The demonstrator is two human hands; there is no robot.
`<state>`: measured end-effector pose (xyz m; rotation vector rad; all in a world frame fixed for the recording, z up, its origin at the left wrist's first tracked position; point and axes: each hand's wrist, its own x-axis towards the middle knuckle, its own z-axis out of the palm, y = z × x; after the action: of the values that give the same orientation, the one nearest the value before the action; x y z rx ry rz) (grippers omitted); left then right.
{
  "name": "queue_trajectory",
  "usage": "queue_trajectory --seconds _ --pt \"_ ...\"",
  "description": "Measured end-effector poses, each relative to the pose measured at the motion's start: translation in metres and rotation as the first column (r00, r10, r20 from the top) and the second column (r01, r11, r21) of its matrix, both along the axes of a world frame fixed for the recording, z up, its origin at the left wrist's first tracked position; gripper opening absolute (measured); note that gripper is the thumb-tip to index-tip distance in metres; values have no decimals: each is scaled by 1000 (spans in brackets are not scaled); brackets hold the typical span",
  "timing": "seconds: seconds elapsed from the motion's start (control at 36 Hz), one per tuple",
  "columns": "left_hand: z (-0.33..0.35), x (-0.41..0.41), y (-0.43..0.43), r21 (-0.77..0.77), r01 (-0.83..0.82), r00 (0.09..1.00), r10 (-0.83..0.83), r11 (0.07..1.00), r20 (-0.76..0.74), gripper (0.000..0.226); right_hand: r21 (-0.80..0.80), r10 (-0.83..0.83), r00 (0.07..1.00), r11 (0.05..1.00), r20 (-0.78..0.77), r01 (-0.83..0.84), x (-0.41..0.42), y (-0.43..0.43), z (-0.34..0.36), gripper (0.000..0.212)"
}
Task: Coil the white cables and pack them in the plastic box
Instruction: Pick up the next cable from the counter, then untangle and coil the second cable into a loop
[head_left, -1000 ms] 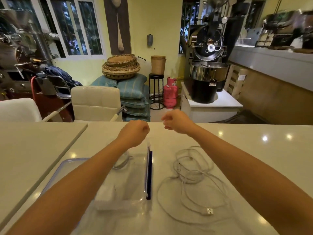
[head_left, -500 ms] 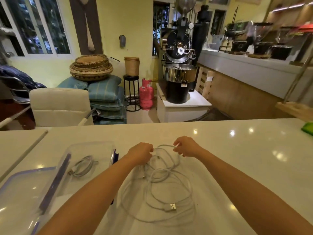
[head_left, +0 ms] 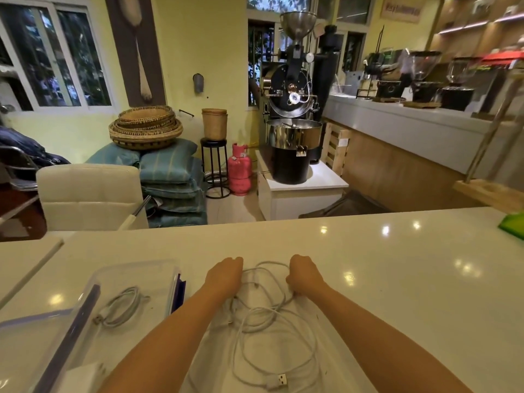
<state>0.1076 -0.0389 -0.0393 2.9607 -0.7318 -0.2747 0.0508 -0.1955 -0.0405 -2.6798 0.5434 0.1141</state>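
The left hand (head_left: pixel 224 277) and right hand (head_left: pixel 304 276) are each clamping a grip on the tangled white cable (head_left: pixel 272 316), apparently gathering its loops for coiling beside the plastic box (head_left: pixel 136 266)

Countertop (head_left: pixel 397 293) is super glossy, clear plastic box (head_left: pixel 133 264) at 8 o'clock, matt white cables (head_left: pixel 279 380), rough woven baskets (head_left: pixel 146 127) at 10 o'clock.
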Motion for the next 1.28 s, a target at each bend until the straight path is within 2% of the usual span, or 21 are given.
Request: queue_trajectory --seconds 0.03,0.08,0.22,0.36,0.47,0.53,0.58,0.64,0.72,0.86,0.92,0.97,1.03,1.08,1.14,1.22,1.28 --pt "1 0 0 7 -3 1000 3 1000 -7 30 4 -4 1000 1000 -7 4 1 0 0 33" --pt "2 0 0 11 -12 1000 12 1000 -25 28 22 -23 1000 999 -8 23 3 -1 2 41" --pt "10 4 1 -98 -72 995 64 993 -81 30 136 -88 996 987 -14 89 6 -10 11 35" --pt "31 9 6 -310 -116 992 91 944 -93 28 367 -220 971 914 91 172 10 -25 38 25" --pt "46 16 10 -482 -167 984 118 860 -130 15 500 -276 937 855 214 137 7 -32 77 22" --pt "56 18 13 -569 -194 979 117 799 -170 14 538 -279 909 840 309 75 5 -34 96 25" --pt "67 19 14 -654 -212 972 89 726 -217 19 564 -270 879 826 394 1 2 -35 115 18" --pt "76 17 16 -718 -226 965 52 658 -256 23 543 -237 846 837 477 -72 -2 -34 135 7" --pt "87 13 18 -777 -208 968 10 594 -251 22 453 -182 758 876 627 -165 -5 -31 161 10" --pt "111 -6 19 -777 -95 966 -129 622 -222 29 224 -23 637 946 770 -236 -10 -21 190 13" --pt "124 -15 21 -808 -67 958 -187 586 -216 40 167 24 615 953 788 -251 -12 -17 197 9" --pt "142 -25 23 -880 -44 942 -274 473 -195 36 123 64 602 956 796 -265 -14 -14 202 8" --pt "161 -39 25 -946 -49 901 -394 321 -181 28 88 98 588 956 803 -280 -16 -10 206 12" --pt "177 -51 25 -978 -48 842 -519 202 -148 31 69 121 560 949 819 -306 -19 -6 209 15" --pt "189 -63 22 -982 16 812 -576 186 -95 36 54 131 522 944 843 -325 -20 -2 210 15" --pt "200 -78 11 -972 89 798 -599 218 -62 38 0 154 468 950 870 -313 -19 2 210 14" --pt "202 -85 5 -972 103 796 -603 209 -45 32 -28 162 432 954 887 -299 -16 3 209 13"
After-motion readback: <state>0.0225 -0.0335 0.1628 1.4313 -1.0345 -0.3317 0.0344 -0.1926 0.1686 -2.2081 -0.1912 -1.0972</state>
